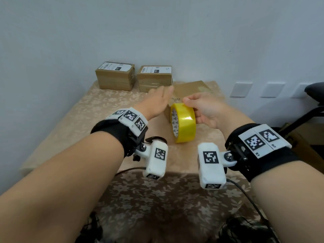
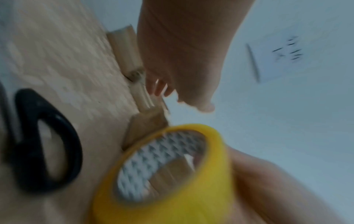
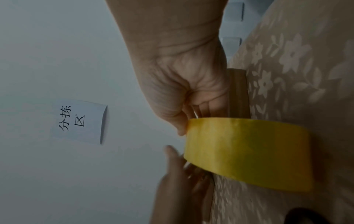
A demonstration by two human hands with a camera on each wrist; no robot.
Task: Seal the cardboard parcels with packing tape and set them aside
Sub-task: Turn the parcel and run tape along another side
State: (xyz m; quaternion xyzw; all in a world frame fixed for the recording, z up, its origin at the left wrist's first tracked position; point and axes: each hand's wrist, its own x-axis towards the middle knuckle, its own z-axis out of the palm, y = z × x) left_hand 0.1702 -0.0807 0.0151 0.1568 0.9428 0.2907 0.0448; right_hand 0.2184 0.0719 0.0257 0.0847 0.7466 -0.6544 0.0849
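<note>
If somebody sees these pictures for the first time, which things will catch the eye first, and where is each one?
First comes the bright yellow tape roll, standing on edge mid-table, gripped by the right hand. The left hand reaches flat-fingered past it over a flat cardboard parcel. Behind, two labelled parcels stand side by side by the wall, and black scissors lie on the floral tablecloth.

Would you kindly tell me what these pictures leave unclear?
- Flat parcel: head view, hands cover its near part; whether it is sealed is hidden.
- Label print: head view, too small.
- Scissors: left wrist view, blurred, blades cut off.
- Right hand grip on tape: any peeled end unclear.
</note>
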